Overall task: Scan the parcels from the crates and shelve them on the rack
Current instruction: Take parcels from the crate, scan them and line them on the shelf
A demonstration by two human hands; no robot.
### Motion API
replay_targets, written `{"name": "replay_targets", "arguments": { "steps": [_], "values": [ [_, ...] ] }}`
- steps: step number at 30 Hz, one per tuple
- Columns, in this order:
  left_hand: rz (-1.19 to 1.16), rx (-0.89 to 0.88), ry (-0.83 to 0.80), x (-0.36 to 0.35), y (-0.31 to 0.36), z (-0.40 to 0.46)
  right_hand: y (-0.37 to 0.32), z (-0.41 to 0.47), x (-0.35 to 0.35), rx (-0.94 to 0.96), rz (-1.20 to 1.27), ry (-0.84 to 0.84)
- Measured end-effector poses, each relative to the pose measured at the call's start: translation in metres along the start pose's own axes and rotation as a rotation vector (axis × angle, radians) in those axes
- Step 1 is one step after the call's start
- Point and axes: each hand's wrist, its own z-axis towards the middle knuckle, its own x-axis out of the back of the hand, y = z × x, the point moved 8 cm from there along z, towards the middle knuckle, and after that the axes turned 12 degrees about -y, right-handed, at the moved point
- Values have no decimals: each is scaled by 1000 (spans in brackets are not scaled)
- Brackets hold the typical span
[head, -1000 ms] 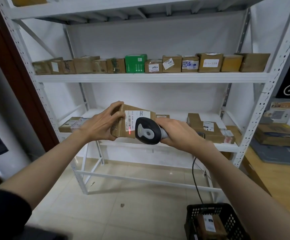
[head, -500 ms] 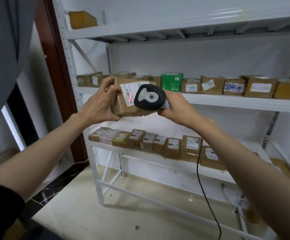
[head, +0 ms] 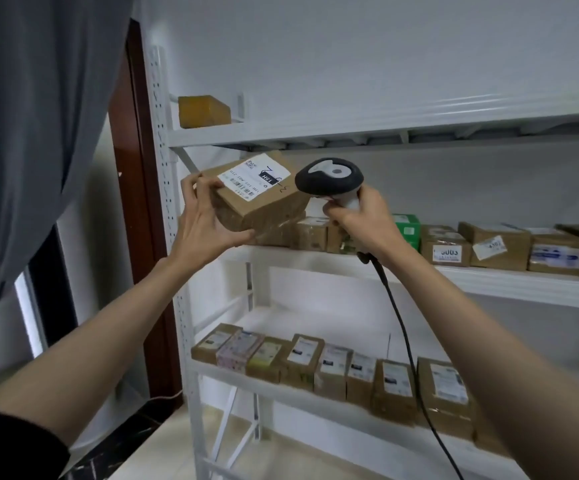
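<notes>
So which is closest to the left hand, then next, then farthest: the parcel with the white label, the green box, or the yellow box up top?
1. Parcel with the white label, held in the left hand.
2. Yellow box, top shelf, above.
3. Green box, middle shelf, right.

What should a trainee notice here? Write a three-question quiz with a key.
1. True or false: the left hand grips the brown cardboard parcel with a white label.
2. What does the right hand hold? A) the black and grey corded barcode scanner B) a tape roll C) a pen
3. Fill in: the small green carton stands on the white metal rack's ____ shelf.

Key: 1 true; 2 A; 3 middle.
</notes>
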Motion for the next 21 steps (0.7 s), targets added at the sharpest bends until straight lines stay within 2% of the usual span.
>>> {"name": "replay_targets", "arguments": {
  "steps": [3,13,21],
  "values": [
    [-36,76,55,-9,-18,21,10,23,-3,-12,69,5],
    [-141,1,240,-25,-55,99,63,96,-3,-28,209,41],
    [-203,88,373,-22,-50,190,103,135,4,-44,337,49]
  ]
}}
